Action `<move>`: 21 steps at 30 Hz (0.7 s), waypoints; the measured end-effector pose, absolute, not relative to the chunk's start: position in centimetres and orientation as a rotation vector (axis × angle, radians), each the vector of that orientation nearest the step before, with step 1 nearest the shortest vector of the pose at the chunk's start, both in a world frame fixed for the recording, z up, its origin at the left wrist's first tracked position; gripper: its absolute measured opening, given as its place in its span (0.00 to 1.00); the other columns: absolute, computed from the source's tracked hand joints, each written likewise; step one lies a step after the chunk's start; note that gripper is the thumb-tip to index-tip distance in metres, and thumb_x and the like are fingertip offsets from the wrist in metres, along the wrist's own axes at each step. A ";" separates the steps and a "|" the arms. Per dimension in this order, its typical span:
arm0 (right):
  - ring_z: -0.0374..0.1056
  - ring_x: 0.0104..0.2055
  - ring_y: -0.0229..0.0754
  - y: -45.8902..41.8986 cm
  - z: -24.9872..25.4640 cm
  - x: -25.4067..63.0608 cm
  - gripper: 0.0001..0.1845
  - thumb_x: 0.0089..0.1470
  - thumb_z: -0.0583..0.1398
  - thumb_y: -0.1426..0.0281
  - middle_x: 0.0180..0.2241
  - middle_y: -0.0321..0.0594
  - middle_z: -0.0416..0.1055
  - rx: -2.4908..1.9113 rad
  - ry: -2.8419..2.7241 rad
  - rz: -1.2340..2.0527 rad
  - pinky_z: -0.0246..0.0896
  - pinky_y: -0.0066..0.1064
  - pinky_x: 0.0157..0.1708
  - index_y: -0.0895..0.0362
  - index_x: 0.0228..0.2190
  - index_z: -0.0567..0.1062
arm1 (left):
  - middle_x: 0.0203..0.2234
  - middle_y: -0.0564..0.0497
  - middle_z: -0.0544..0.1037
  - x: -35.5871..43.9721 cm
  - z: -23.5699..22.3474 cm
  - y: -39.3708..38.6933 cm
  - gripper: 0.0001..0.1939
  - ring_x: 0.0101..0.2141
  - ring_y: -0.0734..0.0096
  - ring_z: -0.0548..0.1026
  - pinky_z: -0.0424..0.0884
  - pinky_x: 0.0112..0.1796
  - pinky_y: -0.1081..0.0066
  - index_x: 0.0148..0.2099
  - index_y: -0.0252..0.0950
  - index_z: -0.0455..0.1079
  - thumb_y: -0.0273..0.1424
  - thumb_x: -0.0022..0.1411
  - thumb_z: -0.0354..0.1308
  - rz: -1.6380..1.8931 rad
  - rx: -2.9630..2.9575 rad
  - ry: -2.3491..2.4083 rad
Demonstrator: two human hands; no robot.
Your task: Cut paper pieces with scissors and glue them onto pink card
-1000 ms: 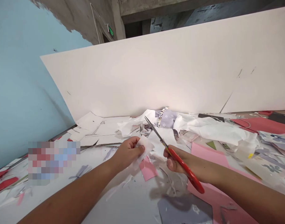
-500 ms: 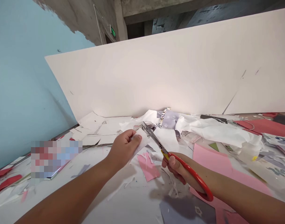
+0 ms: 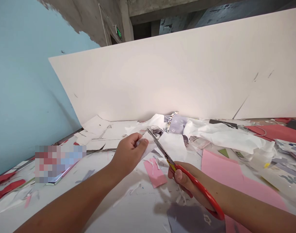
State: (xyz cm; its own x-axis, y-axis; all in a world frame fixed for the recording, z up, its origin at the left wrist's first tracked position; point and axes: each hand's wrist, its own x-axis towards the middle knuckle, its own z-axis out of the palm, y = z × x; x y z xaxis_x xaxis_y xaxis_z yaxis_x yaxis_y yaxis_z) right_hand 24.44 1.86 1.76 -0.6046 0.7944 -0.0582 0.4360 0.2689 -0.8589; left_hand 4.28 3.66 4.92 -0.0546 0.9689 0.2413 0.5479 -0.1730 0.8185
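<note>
A white paper scrap (image 3: 145, 146) is pinched at the far centre of the view, clenched between the thumb and fingers (image 3: 138, 145) of the left hand (image 3: 128, 154). Red-handled scissors (image 3: 160, 149) are gripped in the right hand (image 3: 183, 178), whose fingers are closed through the loops. The long axis of the scissors runs from near right to far left, so the steel blades point far left and lie just to the right of the scrap's edge; whether they touch it cannot be told. The scrap is thus held by the left hand and lies far left of the right hand.

Two hands, one pair of scissors and one held scrap are counted. One small pink paper piece (image 3: 154, 173) lies on the worktop (image 3: 138, 207) just near the hands, and one larger pink sheet (image 3: 231, 181) lies to the right. Crumpled white paper (image 3: 223, 137) is heaped along the far edge against a white board (image 3: 162, 71). One grey floral sheet (image 3: 194, 220) is seen at the near right.
</note>
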 end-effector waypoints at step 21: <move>0.48 0.19 0.34 1.7 1.6 23.9 0.34 0.45 0.40 0.38 0.15 0.28 0.52 -1.247 -2.098 1.298 0.47 0.27 0.21 0.56 0.27 0.62 | 0.13 0.60 0.56 4.1 3.5 3.9 0.16 0.16 0.79 0.54 0.53 0.17 0.79 0.23 0.38 0.56 0.43 0.56 0.49 1.199 1.800 1.554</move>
